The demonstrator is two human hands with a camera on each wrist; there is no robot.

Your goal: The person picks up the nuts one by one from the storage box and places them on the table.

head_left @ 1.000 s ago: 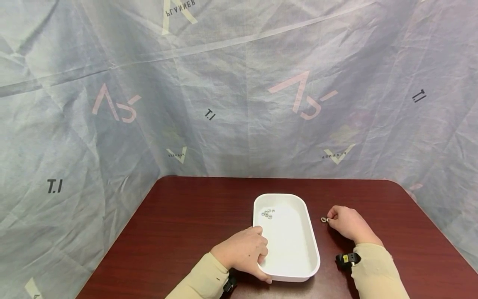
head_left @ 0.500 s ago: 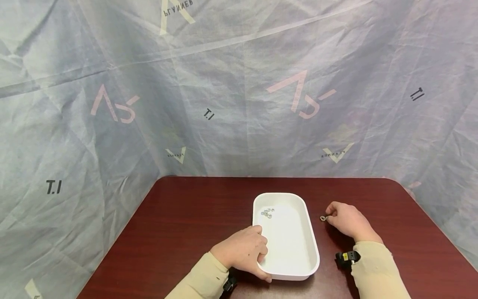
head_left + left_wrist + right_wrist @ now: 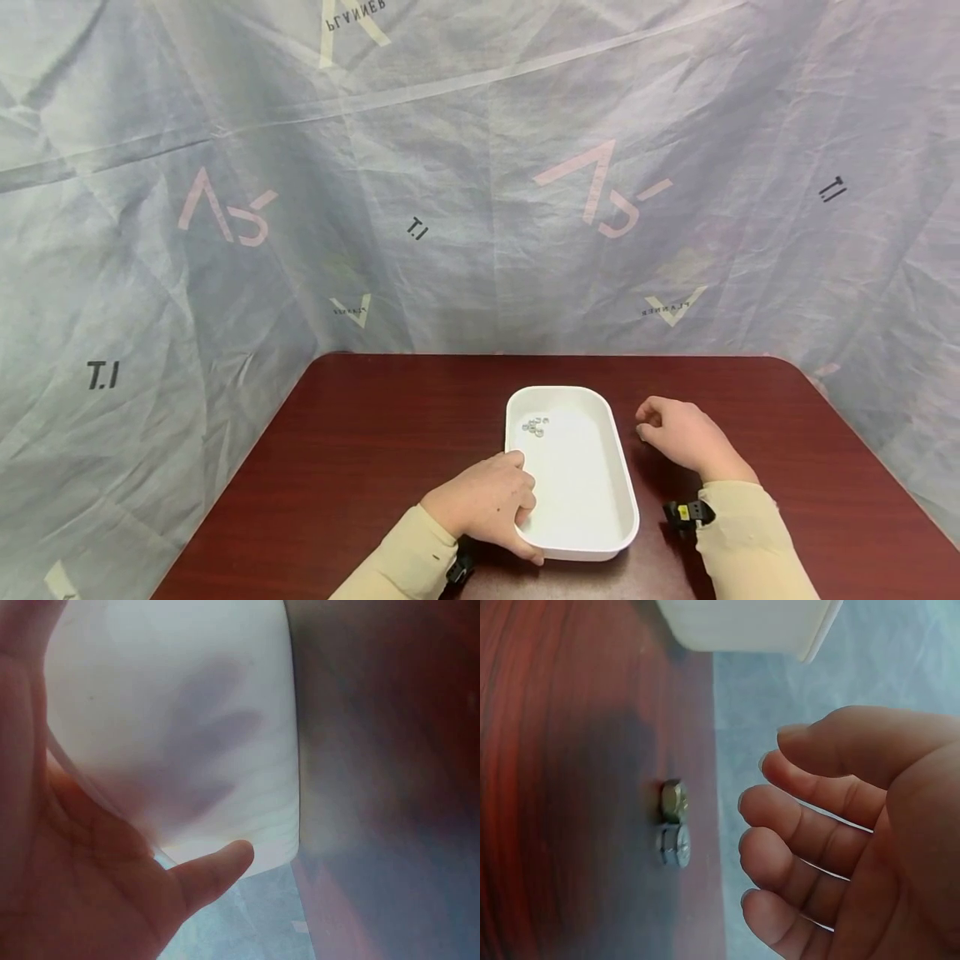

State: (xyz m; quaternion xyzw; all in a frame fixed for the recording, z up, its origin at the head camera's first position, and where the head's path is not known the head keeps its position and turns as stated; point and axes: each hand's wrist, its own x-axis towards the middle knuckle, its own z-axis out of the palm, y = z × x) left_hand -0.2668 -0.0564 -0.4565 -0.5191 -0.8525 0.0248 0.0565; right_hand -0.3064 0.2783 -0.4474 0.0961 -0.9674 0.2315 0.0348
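A white rectangular tray point(image 3: 581, 500) stands on the table, with my left hand point(image 3: 483, 500) gripping its near left side. Through the tray's wall, finger shapes show in the left wrist view, while the thumb point(image 3: 217, 874) lies along the outside. Several small metal nuts point(image 3: 533, 427) lie at the far left inside the tray. To the right of the tray, my right hand point(image 3: 690, 437) hovers over the table with loosely bent fingers and nothing visible in them. Below those fingertips, a brass-coloured nut point(image 3: 674, 800) and a silver nut point(image 3: 675, 846) sit side by side; the hand hides both in the head view.
The dark red table point(image 3: 375, 433) extends on both sides of the tray. A grey printed sheet point(image 3: 450, 275) hangs behind and around it. A small black camera point(image 3: 686, 514) is strapped at the right wrist.
My right hand has moved a little left and away from me, over the nut that showed beside its fingertips earlier. The left hand keeps its hold on the tray.
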